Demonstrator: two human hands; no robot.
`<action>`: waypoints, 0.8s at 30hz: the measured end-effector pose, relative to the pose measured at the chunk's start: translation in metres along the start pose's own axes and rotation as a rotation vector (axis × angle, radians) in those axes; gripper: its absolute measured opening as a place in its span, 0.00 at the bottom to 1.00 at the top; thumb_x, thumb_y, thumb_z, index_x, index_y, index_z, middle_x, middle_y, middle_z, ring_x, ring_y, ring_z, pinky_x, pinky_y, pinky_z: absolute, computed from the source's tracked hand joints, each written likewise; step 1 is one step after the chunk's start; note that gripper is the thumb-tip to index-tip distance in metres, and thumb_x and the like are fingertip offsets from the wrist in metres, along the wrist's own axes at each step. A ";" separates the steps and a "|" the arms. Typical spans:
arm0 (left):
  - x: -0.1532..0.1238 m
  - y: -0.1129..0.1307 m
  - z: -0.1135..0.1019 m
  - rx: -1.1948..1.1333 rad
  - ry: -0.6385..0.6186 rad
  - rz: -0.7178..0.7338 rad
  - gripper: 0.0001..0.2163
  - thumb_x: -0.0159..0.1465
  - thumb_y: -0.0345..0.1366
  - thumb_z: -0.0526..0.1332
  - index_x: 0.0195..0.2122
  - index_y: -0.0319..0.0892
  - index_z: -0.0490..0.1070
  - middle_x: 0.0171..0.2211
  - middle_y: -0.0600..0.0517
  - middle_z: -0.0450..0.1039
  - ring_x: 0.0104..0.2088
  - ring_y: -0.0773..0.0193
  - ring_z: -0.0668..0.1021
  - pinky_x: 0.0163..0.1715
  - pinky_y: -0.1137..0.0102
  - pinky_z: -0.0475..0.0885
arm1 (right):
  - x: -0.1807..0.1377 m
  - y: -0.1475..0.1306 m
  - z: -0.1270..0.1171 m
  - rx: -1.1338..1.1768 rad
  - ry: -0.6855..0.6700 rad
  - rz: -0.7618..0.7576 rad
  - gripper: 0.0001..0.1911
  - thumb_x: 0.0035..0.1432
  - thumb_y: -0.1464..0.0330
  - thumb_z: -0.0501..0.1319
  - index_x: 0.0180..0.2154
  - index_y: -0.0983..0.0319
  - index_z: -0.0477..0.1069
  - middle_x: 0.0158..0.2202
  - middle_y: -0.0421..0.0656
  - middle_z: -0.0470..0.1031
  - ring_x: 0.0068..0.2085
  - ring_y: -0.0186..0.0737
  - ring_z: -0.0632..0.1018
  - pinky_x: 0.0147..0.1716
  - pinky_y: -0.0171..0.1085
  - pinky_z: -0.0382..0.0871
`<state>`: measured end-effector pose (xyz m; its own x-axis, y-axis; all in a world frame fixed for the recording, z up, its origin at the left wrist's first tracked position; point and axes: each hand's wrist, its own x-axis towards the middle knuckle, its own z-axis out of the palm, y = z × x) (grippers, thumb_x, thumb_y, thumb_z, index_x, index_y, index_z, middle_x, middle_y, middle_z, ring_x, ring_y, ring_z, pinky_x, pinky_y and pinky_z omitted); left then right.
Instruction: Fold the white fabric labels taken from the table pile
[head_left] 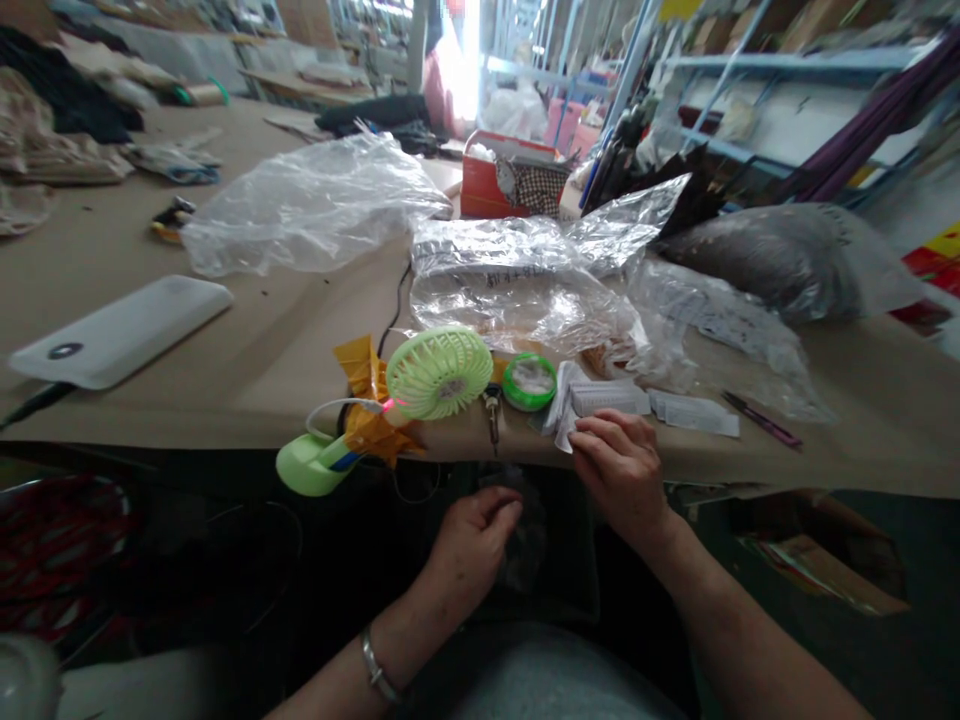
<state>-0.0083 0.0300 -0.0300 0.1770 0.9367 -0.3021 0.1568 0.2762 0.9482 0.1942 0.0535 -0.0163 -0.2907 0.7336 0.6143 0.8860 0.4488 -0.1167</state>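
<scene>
My right hand point(621, 468) rests at the table's front edge, fingers curled on a small stack of white paper tags point(592, 402). My left hand point(474, 535) hangs below the table edge, fingers pinched on a dark piece of cloth point(525, 545) over my lap; the cloth is hard to make out. A green mini fan point(439, 372) stands just left of the tags, taped with yellow tape point(367, 400) to a green base point(311, 465). A green round tin point(529, 381) sits between fan and tags.
Crumpled clear plastic bags point(525, 285) lie behind the tags, another point(315, 205) further left. A white power bank point(124, 330) lies at left. A red box point(499, 180), a grey filled bag point(780, 260), purple snips point(761, 418) and paper labels point(694, 412) lie to the right.
</scene>
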 end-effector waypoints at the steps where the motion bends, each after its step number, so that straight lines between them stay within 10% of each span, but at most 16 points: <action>1: 0.000 0.001 0.001 -0.024 -0.009 0.002 0.06 0.55 0.32 0.60 0.27 0.41 0.77 0.25 0.53 0.77 0.30 0.63 0.76 0.34 0.71 0.69 | 0.001 0.001 -0.003 0.027 0.017 -0.009 0.06 0.58 0.71 0.60 0.36 0.57 0.75 0.38 0.42 0.79 0.46 0.45 0.73 0.50 0.46 0.62; 11: 0.002 0.032 0.023 -0.863 -0.302 -0.340 0.10 0.56 0.38 0.65 0.32 0.34 0.74 0.27 0.49 0.75 0.24 0.69 0.75 0.25 0.74 0.70 | -0.022 -0.037 -0.030 0.357 -0.054 -0.228 0.07 0.56 0.74 0.59 0.36 0.58 0.73 0.37 0.42 0.78 0.44 0.42 0.75 0.48 0.46 0.67; 24: -0.003 0.026 0.024 -0.643 -0.169 -0.445 0.06 0.61 0.31 0.58 0.37 0.34 0.71 0.24 0.48 0.75 0.22 0.66 0.77 0.23 0.72 0.73 | -0.010 0.020 -0.011 -0.153 -0.156 0.088 0.16 0.61 0.66 0.56 0.50 0.64 0.70 0.49 0.51 0.73 0.51 0.52 0.70 0.51 0.51 0.63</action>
<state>0.0183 0.0295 -0.0067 0.3824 0.6783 -0.6274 -0.3345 0.7346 0.5903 0.2190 0.0500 -0.0162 -0.2514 0.8418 0.4777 0.9515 0.3053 -0.0373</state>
